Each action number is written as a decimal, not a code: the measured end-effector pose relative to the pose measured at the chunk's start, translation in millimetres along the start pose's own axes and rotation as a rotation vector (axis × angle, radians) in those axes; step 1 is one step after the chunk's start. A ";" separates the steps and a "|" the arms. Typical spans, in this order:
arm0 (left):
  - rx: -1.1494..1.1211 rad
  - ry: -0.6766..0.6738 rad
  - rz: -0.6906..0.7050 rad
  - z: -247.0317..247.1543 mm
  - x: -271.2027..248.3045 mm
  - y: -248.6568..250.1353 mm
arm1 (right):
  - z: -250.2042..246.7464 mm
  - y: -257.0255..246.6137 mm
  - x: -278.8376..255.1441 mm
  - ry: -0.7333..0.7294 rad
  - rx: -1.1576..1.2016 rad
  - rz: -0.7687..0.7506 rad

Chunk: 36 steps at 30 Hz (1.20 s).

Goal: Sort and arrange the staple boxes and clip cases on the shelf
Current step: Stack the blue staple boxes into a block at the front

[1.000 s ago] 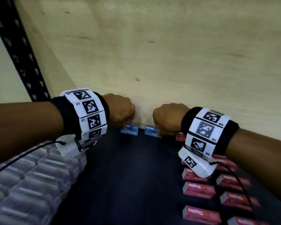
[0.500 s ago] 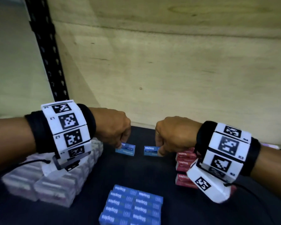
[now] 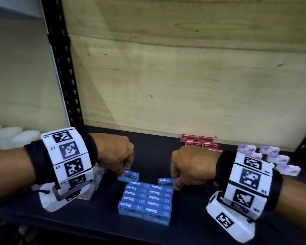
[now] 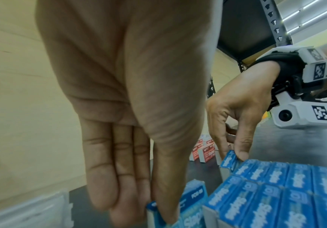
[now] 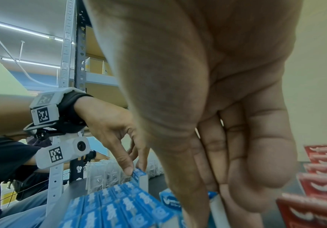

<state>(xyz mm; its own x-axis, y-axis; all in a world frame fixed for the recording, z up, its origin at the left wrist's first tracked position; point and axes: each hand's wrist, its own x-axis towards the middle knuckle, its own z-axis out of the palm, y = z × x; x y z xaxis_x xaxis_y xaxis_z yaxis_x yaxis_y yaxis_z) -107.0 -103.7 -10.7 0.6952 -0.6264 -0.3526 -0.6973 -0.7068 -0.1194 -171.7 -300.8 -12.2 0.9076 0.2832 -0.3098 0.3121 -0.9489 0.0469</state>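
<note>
My left hand [image 3: 121,171] pinches a blue staple box [image 3: 131,175] between thumb and fingers, just behind the left corner of a block of blue staple boxes [image 3: 146,200] on the black shelf [image 3: 99,220]. The same box [image 4: 189,205] shows under my fingertips in the left wrist view. My right hand [image 3: 175,183] pinches a second blue staple box [image 3: 165,181] at the block's back right corner; it appears as a blue box [image 5: 170,200] in the right wrist view. Both boxes hang close to the block.
Red staple boxes [image 3: 200,143] are stacked at the back right against the plywood wall. Clear clip cases [image 3: 276,159] with purple contents stand further right. More clear cases [image 3: 94,184] sit under my left wrist. A black perforated upright [image 3: 64,68] rises at the left.
Both hands have drawn back from the rear wall towards the front, each carrying its blue box, and now sit right behind the blue block. The view has tilted up.
</note>
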 end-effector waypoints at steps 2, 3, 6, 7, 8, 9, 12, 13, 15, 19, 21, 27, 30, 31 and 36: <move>-0.024 0.001 0.007 4.1 -0.7 -1.2 | 3.8 -0.2 -2.8 -0.007 0.014 0.001; -0.032 -0.001 0.011 6.2 -0.8 -1.8 | 5.6 -0.4 -4.0 -0.011 0.033 0.007; -0.058 -0.013 0.014 10.7 -0.7 -2.3 | 11.8 2.4 -6.0 -0.026 0.093 0.011; -0.069 -0.017 0.014 11.5 -1.0 -2.1 | 13.4 3.4 -6.6 -0.035 0.105 0.015; -0.079 -0.020 0.015 11.9 -1.1 -1.9 | 14.5 4.4 -6.8 -0.045 0.115 0.024; -0.092 -0.022 0.016 11.8 -1.4 -1.9 | 14.8 5.0 -7.4 -0.052 0.125 0.030; -0.133 -0.030 0.020 10.8 -1.9 -2.0 | 14.1 6.4 -8.4 -0.072 0.173 0.030; -0.147 -0.027 0.023 10.4 -1.7 -1.6 | 14.0 6.3 -8.7 -0.078 0.191 0.032; -0.170 -0.015 0.034 10.7 -0.3 -0.1 | 14.9 6.5 -8.5 -0.072 0.214 0.036; -0.189 -0.013 0.048 12.9 3.6 2.2 | 17.1 6.1 -4.9 -0.057 0.223 0.023; -0.207 -0.011 0.057 13.3 5.0 3.2 | 17.6 5.7 -3.1 -0.056 0.230 0.015; -0.221 -0.002 0.084 13.0 8.2 10.0 | 19.4 0.3 0.3 -0.021 0.219 -0.008; -0.210 0.008 0.098 11.6 8.5 14.9 | 18.8 -4.2 0.5 0.008 0.204 -0.024; -0.200 0.013 0.102 10.8 8.1 16.2 | 18.8 -5.3 0.8 0.016 0.198 -0.025; -0.151 0.029 0.109 9.8 1.9 18.3 | 20.3 -6.7 -2.5 0.012 0.155 -0.006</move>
<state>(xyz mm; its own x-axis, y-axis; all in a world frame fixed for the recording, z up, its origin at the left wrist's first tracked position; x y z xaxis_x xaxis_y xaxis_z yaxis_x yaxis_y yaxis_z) -120.3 -114.6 -22.7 0.6235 -0.7093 -0.3288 -0.7358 -0.6745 0.0597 -181.8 -297.9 -31.0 0.9096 0.2893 -0.2983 0.2708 -0.9572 -0.1025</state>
